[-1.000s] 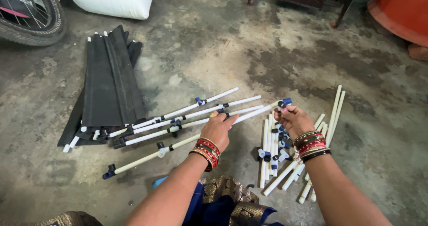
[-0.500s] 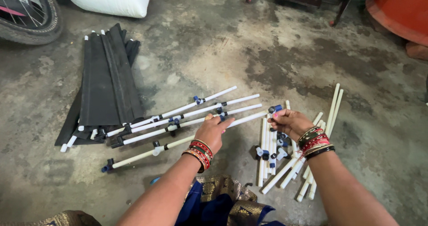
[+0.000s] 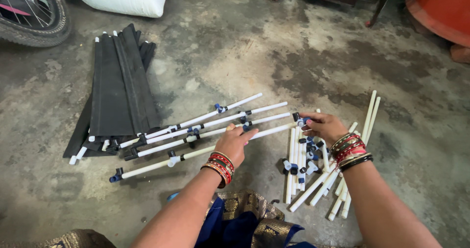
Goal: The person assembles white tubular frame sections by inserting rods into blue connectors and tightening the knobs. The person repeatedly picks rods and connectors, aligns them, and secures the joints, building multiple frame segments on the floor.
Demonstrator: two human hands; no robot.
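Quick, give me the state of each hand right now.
Left hand: closed on the long white plastic pipe, near its middle.
Right hand: fingers pinched on the small black-and-blue connector at that pipe's end.

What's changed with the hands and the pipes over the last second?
Little has changed. The left hand still rests on the long white pipe nearest the person. The right hand has come down slightly and stays at that pipe's far end, by its dark connector; whether it grips it I cannot tell. The other long pipes, the loose short pipes and the black folded sheets lie as before.
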